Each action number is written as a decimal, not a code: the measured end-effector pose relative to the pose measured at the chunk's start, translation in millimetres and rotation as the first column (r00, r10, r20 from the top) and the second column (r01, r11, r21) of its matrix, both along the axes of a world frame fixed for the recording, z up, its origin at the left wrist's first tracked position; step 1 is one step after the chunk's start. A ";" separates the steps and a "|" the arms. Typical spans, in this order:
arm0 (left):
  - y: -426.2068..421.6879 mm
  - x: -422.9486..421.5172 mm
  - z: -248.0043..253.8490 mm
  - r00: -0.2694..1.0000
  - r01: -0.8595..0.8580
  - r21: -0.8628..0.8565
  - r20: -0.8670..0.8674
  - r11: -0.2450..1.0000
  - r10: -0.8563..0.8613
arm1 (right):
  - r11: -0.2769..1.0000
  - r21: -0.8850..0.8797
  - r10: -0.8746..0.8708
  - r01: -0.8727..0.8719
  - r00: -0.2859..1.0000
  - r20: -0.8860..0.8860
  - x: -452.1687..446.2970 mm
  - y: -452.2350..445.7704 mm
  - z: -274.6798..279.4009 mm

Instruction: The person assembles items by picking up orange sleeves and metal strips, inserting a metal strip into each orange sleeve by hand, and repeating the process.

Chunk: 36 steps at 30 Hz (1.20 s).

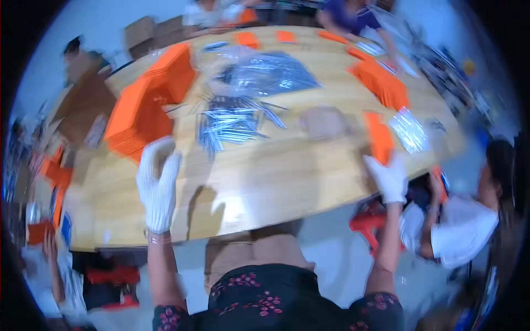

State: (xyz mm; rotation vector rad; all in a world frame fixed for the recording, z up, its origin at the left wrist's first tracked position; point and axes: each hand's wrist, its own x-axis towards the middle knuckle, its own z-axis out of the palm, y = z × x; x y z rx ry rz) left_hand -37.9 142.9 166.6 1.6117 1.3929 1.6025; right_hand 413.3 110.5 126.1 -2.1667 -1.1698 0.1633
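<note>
My left hand [159, 185], in a white knit glove, is at the near end of a tall stack of flat orange pieces [135, 118]. Its thumb and fingers are apart and nothing shows between them; whether the fingertips touch the stack I cannot tell. On the right, my right hand [390, 179], gloved in white too, is closed on the near end of a narrow orange flat piece [379, 137]. Blur hides what that piece is made of. A pile of thin shiny metal strips [229, 126] lies mid-table.
Behind the strips are clear plastic bags [276, 71]. More orange pieces [381, 83] and a shiny plastic packet [408, 131] lie at the right. A cardboard box [83, 107] stands left. Other people sit around the wooden table [276, 176], one at right in a white top [464, 229].
</note>
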 end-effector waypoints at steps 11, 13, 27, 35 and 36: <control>101.0 -116.9 69.9 0.469 -0.669 -0.040 -0.797 0.742 0.381 | 0.976 -0.180 -0.020 0.125 0.870 0.492 87.3 74.3 -55.2; 108.9 -116.2 71.4 0.592 -0.632 -0.273 -0.774 0.725 0.224 | 0.979 -0.164 -0.022 0.119 0.868 0.497 91.1 74.1 -56.0; 97.6 -120.1 50.0 0.765 -0.553 -0.077 -0.441 0.829 0.470 | 1.000 0.001 -0.002 0.002 0.843 0.538 81.0 67.0 -50.3; 46.5 -106.7 30.9 0.662 -0.245 0.691 -0.393 0.680 0.638 | 0.969 0.177 0.092 -0.171 0.919 0.382 62.5 68.5 -40.4; 36.0 -100.8 30.3 0.681 -0.207 0.696 -0.402 0.688 0.612 | 0.949 0.200 0.178 -0.245 0.937 0.301 49.0 72.6 -35.6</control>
